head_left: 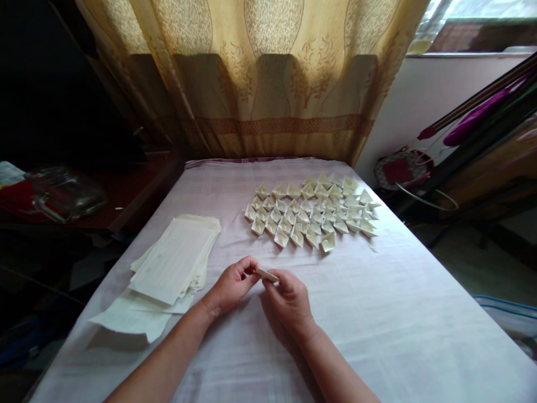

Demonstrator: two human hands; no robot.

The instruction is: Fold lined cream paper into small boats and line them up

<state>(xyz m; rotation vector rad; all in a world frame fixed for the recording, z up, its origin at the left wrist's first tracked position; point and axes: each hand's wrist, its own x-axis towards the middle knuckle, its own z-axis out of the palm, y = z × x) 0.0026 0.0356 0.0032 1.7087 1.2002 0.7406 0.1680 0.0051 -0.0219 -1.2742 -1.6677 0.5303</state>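
Note:
My left hand (232, 286) and my right hand (289, 299) meet above the near middle of a table covered in a white cloth (398, 313). Both pinch a small folded strip of cream paper (267, 275) between thumb and fingertips, the left at its left end, the right at its right end. A stack of cream paper sheets (174, 260) lies to the left of my left hand. Beyond my hands, several small folded paper boats (312, 211) sit in rows on the cloth.
A patterned yellow curtain (268, 78) hangs behind the table's far edge. A dark side table with a clear glass jar (62, 193) stands to the left. Rods and a purple object (478, 120) lean at the right, by a wire hoop (425, 198).

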